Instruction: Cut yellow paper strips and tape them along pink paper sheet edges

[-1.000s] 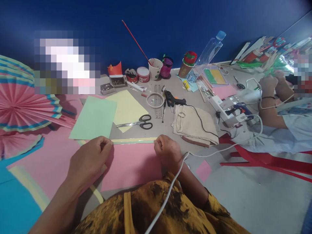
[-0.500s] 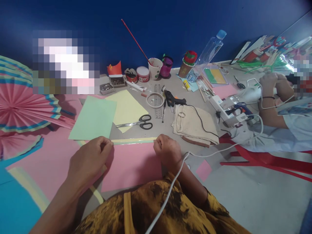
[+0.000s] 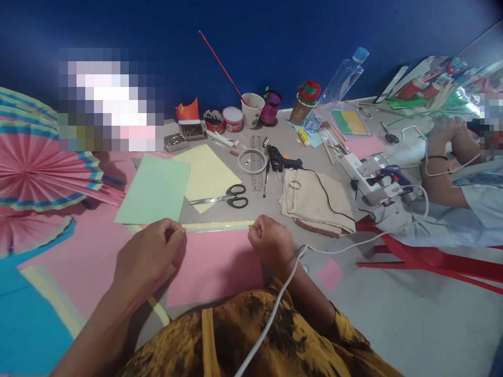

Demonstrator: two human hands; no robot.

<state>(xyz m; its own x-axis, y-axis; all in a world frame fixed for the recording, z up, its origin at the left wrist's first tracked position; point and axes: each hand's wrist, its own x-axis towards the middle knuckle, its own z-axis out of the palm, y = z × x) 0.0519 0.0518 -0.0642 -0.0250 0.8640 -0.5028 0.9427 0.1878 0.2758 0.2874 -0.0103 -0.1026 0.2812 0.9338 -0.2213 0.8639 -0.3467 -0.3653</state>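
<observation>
The strip, pale yellow and green, lies along the far edge of a pink sheet on the worktop, right in front of the person. The left hand has its fingers curled together, clamped on the strip's left end; the right hand is clamped on its right end, fingers likewise together. Between the hands the strip runs straight.

Just beyond lie a green sheet, overlapping a yellow sheet, and closed scissors, their blades over the yellow sheet's near corner. Right of these come a ruler with a ring on it, a pen, a black glue gun and a folded cloth.

A white cable passes in front of the right forearm. Folded paper fans fill the far left. Along the blue wall stand a white cup and a tilted bottle. At the far right, a co-worker's hands are close together.
</observation>
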